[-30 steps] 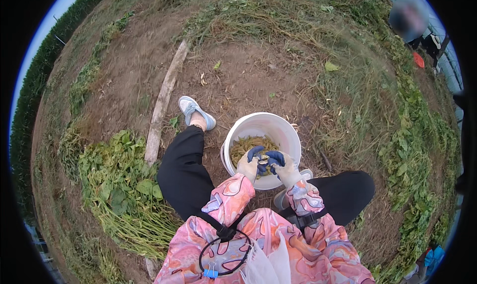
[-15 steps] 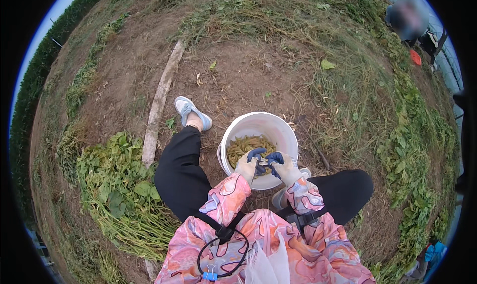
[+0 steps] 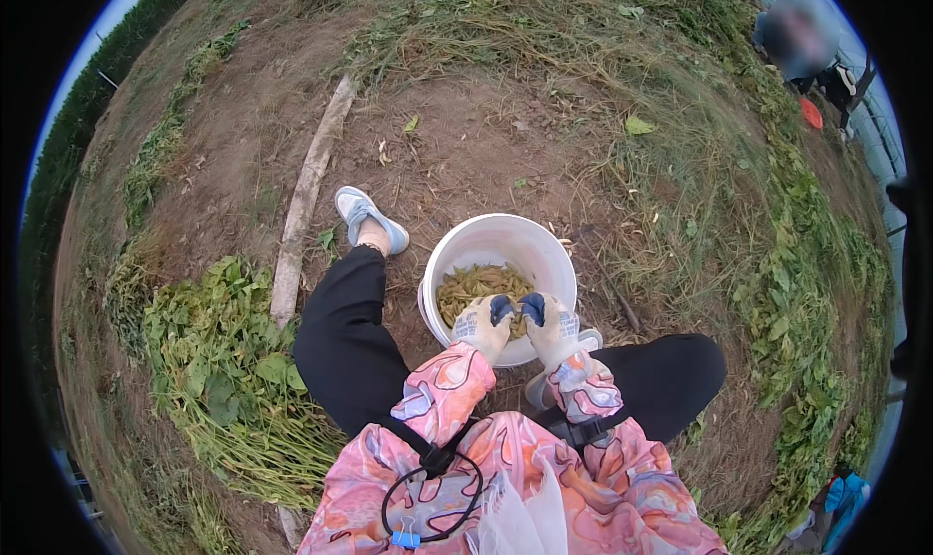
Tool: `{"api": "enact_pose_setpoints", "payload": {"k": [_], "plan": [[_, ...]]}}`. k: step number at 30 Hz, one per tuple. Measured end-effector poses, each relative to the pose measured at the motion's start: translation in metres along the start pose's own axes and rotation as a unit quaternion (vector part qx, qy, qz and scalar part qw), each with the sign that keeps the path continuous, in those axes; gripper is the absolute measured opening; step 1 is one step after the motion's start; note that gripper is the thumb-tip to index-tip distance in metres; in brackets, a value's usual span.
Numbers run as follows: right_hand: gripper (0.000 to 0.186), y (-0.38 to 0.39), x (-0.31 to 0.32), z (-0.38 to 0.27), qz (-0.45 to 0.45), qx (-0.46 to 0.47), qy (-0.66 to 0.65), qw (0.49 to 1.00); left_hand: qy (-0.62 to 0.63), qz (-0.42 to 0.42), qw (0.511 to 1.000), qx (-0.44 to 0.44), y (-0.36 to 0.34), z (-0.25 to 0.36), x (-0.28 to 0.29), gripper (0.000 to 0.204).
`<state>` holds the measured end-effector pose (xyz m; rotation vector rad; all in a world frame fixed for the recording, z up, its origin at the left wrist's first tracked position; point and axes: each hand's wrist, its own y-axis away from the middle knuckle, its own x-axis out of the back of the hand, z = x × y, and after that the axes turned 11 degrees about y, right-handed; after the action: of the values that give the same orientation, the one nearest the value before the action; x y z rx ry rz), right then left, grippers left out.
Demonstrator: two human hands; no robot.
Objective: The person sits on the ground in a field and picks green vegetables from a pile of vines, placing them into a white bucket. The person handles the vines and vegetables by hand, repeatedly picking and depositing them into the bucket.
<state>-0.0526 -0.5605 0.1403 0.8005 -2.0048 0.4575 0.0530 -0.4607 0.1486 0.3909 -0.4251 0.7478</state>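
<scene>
A white bucket (image 3: 455, 247) stands on the soil between my bent legs, partly filled with yellow-green bean pods (image 3: 481, 281). Over its near side, my left hand (image 3: 485, 325) and my right hand (image 3: 550, 328) are close together, in pale work gloves with dark blue fingers. Both have their fingers curled in, with the thumb sides facing each other. Whatever lies within the fingers is hidden by the gloves. Part of the pods and the near rim is covered by the hands.
To my left lies a heap of pulled bean plants (image 3: 228, 361), beside a long pale strip of wood (image 3: 313, 186). A row of leafy plants (image 3: 802, 293) runs along the right. Another person (image 3: 799, 35) is at the far right, near a red object (image 3: 812, 114).
Both hands have turned so that more of their backs shows, and the fingers have curled in. A small pale thing seen between them earlier no longer shows. The view has shifted slightly.
</scene>
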Motion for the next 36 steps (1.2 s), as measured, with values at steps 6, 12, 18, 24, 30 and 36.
{"api": "enact_pose_setpoints", "payload": {"k": [6,12,18,24,30,36], "plan": [[0.021,-0.003,-0.01,-0.006,-0.025,0.007,-0.043,0.999,0.001,-0.027,0.998,-0.063,-0.001,-0.011,0.009,0.034],[0.016,-0.003,-0.016,0.001,-0.006,-0.001,-0.094,0.996,-0.025,-0.04,0.992,-0.119,0.004,-0.003,0.011,0.036],[0.019,0.002,-0.005,-0.007,-0.009,0.075,-0.067,0.995,-0.122,-0.078,0.983,-0.114,0.003,0.008,0.02,0.034],[0.015,0.006,-0.01,-0.007,-0.026,0.099,-0.017,0.995,-0.15,-0.101,0.978,-0.1,0.001,0.007,0.013,0.027],[0.017,-0.006,-0.025,0.014,-0.066,-0.013,-0.111,0.992,0.066,-0.012,0.997,-0.044,-0.013,-0.018,0.006,0.04],[0.014,-0.013,-0.006,0.009,-0.149,-0.14,-0.234,0.951,0.345,-0.094,0.934,0.006,-0.021,-0.025,0.008,0.048]]}}
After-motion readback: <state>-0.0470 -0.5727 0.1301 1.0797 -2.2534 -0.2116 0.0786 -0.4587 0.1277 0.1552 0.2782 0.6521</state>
